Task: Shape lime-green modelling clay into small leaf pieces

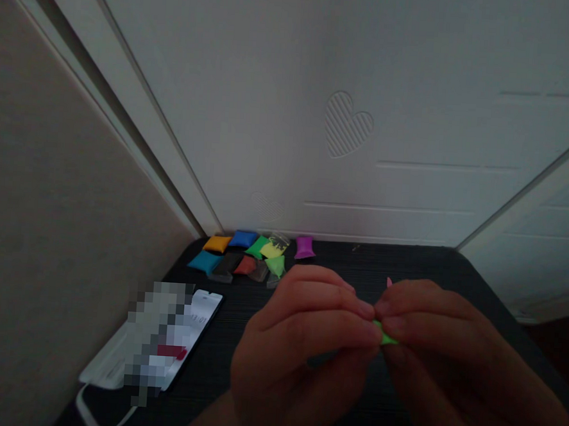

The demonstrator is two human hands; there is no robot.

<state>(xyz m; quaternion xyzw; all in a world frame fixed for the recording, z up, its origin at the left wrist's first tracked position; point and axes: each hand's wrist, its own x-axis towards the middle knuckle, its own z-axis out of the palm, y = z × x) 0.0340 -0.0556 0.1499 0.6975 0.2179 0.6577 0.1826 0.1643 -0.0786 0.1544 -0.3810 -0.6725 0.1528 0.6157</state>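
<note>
My left hand (306, 333) and my right hand (454, 352) meet above the dark table, fingertips nearly touching. Between them they pinch a small bright green piece of soft modelling clay (385, 335), most of it covered by the fingers. A little pink tip (389, 282) shows just behind my right hand; the rest of it is hidden. Beyond my left hand lie small packets of coloured clay, among them a purple packet (305, 248), a light green packet (275, 265) and a blue packet (243, 239).
At the left of the black table (227, 364) lies a phone (200, 323) with a lit screen, partly pixelated. Beside it is a white case (106, 363) with a strap. A white panel (343, 191) with an embossed heart rises behind the table; a wall (62, 225) stands at left.
</note>
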